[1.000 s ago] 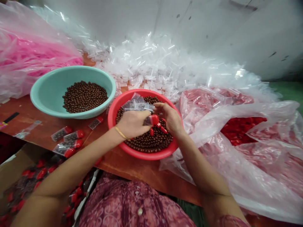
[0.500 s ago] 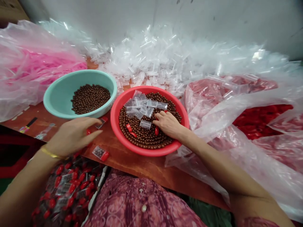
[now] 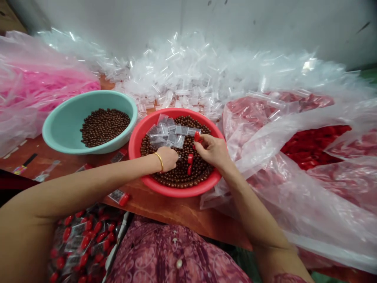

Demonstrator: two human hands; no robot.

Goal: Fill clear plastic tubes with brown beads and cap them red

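Observation:
My left hand (image 3: 167,159) reaches into the red basin (image 3: 179,192), its fingers closed at a clear plastic case that is mostly hidden by the hand. Above the right side of the same basin, my right hand (image 3: 213,150) pinches a small red cap (image 3: 197,136) between thumb and fingers. Brown beads (image 3: 185,181) fill the basin. On top of them lies a small pile of empty clear cases (image 3: 166,131). More red caps (image 3: 190,159) rest on the beads between my hands.
A teal basin (image 3: 55,137) with brown beads stands at left. Filled cases with red caps (image 3: 119,196) lie on the table and in a container (image 3: 88,243) below. Clear cases (image 3: 188,74) are heaped behind. Plastic bags hold red pieces (image 3: 315,145) and pink pieces (image 3: 53,86).
My left hand has moved right from over the table into the red basin, closing at a clear case. My right hand has risen off the beads with a red cap. The view shifted slightly.

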